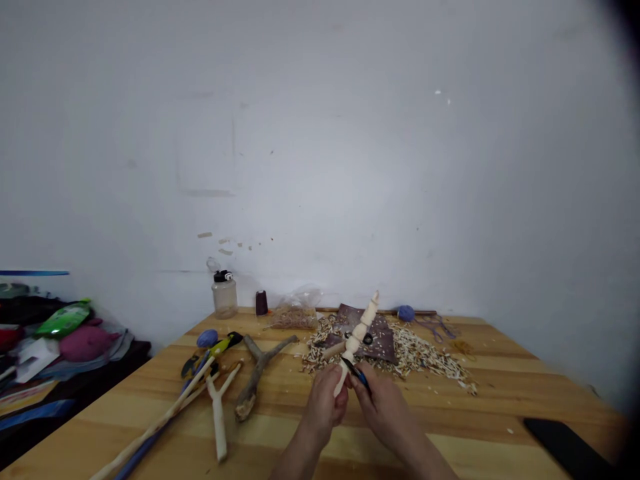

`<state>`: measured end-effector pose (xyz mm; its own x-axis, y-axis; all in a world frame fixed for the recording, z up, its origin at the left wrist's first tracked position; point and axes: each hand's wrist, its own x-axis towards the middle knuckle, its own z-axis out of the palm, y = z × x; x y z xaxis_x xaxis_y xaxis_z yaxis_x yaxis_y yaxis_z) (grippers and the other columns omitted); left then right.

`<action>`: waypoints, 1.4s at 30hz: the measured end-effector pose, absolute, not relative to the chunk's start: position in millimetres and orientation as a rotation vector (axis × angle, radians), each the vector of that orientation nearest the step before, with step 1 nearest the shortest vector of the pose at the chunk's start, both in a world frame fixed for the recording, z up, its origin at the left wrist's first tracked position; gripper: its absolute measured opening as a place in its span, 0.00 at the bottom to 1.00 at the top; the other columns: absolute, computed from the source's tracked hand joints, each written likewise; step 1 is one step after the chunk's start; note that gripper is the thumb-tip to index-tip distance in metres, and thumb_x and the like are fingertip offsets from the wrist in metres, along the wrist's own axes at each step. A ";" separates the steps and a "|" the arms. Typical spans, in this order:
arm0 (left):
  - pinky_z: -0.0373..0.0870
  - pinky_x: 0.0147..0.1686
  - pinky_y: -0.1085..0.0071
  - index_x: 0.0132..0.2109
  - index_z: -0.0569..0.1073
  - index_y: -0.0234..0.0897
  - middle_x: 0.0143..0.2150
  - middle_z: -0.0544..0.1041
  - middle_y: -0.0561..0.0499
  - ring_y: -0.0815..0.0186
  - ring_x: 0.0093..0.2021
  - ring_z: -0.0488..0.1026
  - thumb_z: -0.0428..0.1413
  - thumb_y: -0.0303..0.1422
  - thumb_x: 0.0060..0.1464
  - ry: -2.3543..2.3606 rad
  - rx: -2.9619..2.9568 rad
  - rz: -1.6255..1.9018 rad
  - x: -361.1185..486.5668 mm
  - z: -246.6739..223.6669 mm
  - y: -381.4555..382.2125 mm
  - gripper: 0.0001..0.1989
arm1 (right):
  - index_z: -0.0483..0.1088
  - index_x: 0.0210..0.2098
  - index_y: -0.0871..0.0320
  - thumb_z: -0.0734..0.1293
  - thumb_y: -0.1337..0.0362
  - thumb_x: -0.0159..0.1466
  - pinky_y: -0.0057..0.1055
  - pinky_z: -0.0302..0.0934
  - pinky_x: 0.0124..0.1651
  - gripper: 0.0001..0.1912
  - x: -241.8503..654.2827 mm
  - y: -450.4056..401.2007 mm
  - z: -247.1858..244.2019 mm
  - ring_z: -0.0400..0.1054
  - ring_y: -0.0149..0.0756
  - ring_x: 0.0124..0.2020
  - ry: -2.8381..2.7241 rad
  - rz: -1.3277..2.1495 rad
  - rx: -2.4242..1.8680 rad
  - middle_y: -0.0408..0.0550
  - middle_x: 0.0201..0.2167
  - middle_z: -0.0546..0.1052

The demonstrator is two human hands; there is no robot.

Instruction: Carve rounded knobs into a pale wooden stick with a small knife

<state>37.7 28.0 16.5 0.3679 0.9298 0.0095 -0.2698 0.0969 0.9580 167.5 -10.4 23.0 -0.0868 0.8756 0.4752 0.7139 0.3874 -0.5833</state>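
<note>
Between my hands, a carved pale wood spindle (356, 343) stands tilted upward, its lower end wrapped in my closed left hand (325, 407). My right hand (383, 407) grips a blue-handled carving knife (361, 377), held right against the spindle. Just past them, wood shavings (415, 353) heap around a dark brown sheet (367, 333) on the bench (480, 427). Left of my hands lie a forked branch (257, 373) and a peeled forked stick (218, 413); farther ahead stands a plastic bottle (225, 297), and a black phone (565, 448) lies off to my right.

pale cream carved spindle (356, 343), blue-black knife (357, 375), honey-striped pine table (475, 427), magenta plush (86, 343)
</note>
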 end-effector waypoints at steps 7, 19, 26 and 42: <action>0.40 0.12 0.78 0.29 0.67 0.35 0.13 0.54 0.61 0.78 0.11 0.45 0.51 0.44 0.47 0.569 0.923 0.975 30.0 20.1 29.4 0.15 | 0.61 0.37 0.56 0.56 0.54 0.64 0.24 0.56 0.26 0.12 190.4 -9.6 25.8 0.61 0.29 0.22 -0.968 0.124 -1.048 0.38 0.21 0.66; 0.40 0.11 0.80 0.36 0.64 0.36 0.24 0.69 0.56 0.80 0.12 0.55 0.55 0.41 0.49 0.458 1.022 1.058 36.2 17.2 28.5 0.14 | 0.65 0.48 0.51 0.59 0.67 0.61 0.28 0.56 0.33 0.15 177.6 -10.5 17.1 0.67 0.35 0.32 -1.866 -0.440 -1.458 0.45 0.33 0.72; 0.38 0.12 0.79 0.36 0.64 0.35 0.21 0.66 0.57 0.78 0.13 0.56 0.55 0.44 0.48 0.464 1.095 1.028 32.8 14.6 31.2 0.16 | 0.66 0.46 0.50 0.61 0.69 0.59 0.28 0.51 0.33 0.16 178.2 -14.6 25.6 0.66 0.35 0.32 -1.970 -0.585 -1.606 0.44 0.31 0.71; 0.37 0.15 0.77 0.31 0.61 0.36 0.18 0.56 0.61 0.79 0.15 0.47 0.55 0.48 0.45 0.591 1.220 1.004 26.5 22.5 28.7 0.19 | 0.65 0.46 0.49 0.60 0.71 0.59 0.29 0.50 0.31 0.16 172.9 -17.6 33.1 0.67 0.35 0.31 -2.038 -0.653 -1.809 0.46 0.31 0.72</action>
